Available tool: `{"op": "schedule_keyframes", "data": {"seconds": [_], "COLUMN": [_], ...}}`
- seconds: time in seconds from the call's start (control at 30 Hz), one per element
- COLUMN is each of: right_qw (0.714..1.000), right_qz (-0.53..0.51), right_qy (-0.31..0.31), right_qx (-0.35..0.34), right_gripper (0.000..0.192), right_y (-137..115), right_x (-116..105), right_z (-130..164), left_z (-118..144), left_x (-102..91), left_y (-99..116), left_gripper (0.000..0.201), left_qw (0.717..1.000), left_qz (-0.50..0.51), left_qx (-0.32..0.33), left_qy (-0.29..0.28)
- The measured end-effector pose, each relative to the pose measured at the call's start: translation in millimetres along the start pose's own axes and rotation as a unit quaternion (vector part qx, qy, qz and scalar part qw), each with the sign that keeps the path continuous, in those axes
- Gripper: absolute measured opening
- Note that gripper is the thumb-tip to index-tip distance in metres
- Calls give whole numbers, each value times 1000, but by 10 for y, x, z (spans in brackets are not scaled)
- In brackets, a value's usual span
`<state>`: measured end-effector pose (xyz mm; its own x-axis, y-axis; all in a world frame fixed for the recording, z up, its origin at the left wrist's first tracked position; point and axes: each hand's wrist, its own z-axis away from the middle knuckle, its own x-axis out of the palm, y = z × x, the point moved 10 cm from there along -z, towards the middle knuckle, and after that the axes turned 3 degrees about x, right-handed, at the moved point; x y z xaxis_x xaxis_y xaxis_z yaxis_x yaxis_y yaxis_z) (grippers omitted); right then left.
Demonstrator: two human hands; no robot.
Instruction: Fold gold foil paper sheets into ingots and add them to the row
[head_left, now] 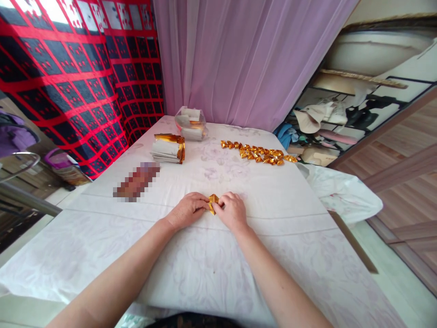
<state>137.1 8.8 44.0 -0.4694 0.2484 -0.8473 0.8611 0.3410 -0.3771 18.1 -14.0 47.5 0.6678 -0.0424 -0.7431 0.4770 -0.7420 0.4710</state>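
Between my hands, low over the middle of the table, is a small piece of folded gold foil paper. My left hand grips its left side with thumb and fingers. On its right side, my right hand pinches it, the thumb lying across the front. The fingers hide part of the folds. Beyond my right hand lie several folded gold paper pieces in uneven rows. A stack of gold and grey-white paper sheets sits beyond my left hand.
A clear plastic bag with more paper stands at the table's back edge. A blurred-out flat item lies at left. The table has a pale flowered cloth. Purple curtain hangs behind; a shelf with shoes stands right.
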Motion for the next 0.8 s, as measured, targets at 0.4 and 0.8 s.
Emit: {"op": "schedule_keyframes", "data": {"seconds": [0.4,0.8], "right_qw": [996,994], "right_qz": [-40,-65], "right_qy": [-41,-54], "right_qx": [-63,-67], "right_gripper": [19,20], "right_y": [-37,-45], "right_x": [-21,-43], "right_z": [87,118], "left_z": [-2,5], "left_x": [-17,-186], "left_y": [-42,-101], "left_gripper": [22,10], "left_qw": [999,996], "left_qz": [2,-11], "left_qx": [-40,-90], "left_qy": [7,21]}}
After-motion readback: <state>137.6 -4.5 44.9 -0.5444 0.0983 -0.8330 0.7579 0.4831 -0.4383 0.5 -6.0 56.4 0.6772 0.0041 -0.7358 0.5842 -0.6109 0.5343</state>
